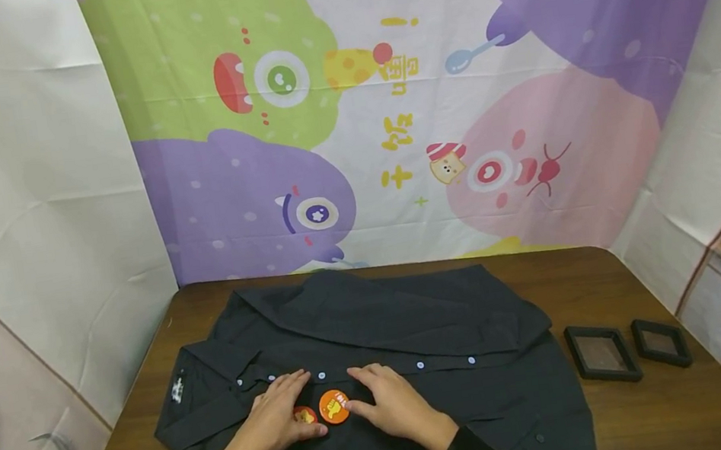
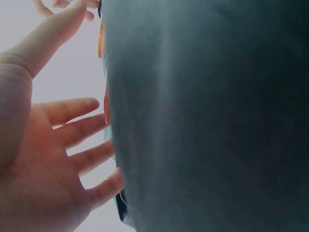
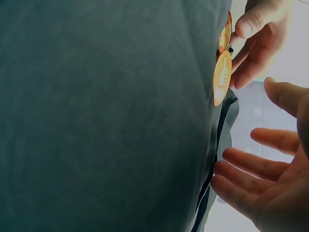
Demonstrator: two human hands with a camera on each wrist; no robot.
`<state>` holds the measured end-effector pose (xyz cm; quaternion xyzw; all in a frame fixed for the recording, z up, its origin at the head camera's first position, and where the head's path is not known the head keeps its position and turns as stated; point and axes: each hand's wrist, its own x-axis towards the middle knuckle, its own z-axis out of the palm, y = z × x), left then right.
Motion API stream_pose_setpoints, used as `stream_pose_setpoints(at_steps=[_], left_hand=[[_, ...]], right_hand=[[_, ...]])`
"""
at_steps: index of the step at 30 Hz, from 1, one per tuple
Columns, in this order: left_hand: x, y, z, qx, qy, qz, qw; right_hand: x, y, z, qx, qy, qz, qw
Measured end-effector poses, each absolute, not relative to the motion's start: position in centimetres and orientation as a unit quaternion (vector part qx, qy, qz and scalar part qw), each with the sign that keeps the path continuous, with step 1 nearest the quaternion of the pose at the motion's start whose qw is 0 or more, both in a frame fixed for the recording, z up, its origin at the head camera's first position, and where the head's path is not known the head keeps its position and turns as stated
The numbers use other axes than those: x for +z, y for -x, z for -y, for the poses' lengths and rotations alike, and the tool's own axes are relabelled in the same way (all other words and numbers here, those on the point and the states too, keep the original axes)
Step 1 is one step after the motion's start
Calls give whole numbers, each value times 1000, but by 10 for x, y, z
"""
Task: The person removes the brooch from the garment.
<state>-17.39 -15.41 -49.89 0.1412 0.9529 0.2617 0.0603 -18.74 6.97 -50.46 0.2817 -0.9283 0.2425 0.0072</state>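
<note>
A dark shirt [image 1: 376,338] lies spread on the table, its collar side folded over and a row of pale buttons across it. On the shirt sit two round badges side by side, a larger orange badge [image 1: 334,407] and a red-orange badge [image 1: 304,415] that is partly covered. My left hand [image 1: 269,421] lies around the red-orange badge, its fingers spread in the left wrist view. To the right, my right hand [image 1: 402,408] has its thumb at the orange badge's edge. In the right wrist view its fingers [image 3: 256,164] are loosely extended by the cloth, with nothing gripped.
Two black square frames [image 1: 661,343] lie on the wooden table [image 1: 698,408] to the right of the shirt. A cartoon-printed cloth [image 1: 393,213] hangs behind the table, with pale panels [image 1: 44,192] at either side.
</note>
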Motion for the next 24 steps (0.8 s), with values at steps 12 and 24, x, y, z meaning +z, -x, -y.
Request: stream_pose_setpoints(at_steps=[12, 24], left_hand=[[-499, 180, 139, 251, -156, -953, 66], [-499, 172, 142, 254, -156, -953, 64]], right_hand=[[-505, 189, -77, 225, -304, 925, 24], [-508, 187, -65, 209, -301, 931, -2]])
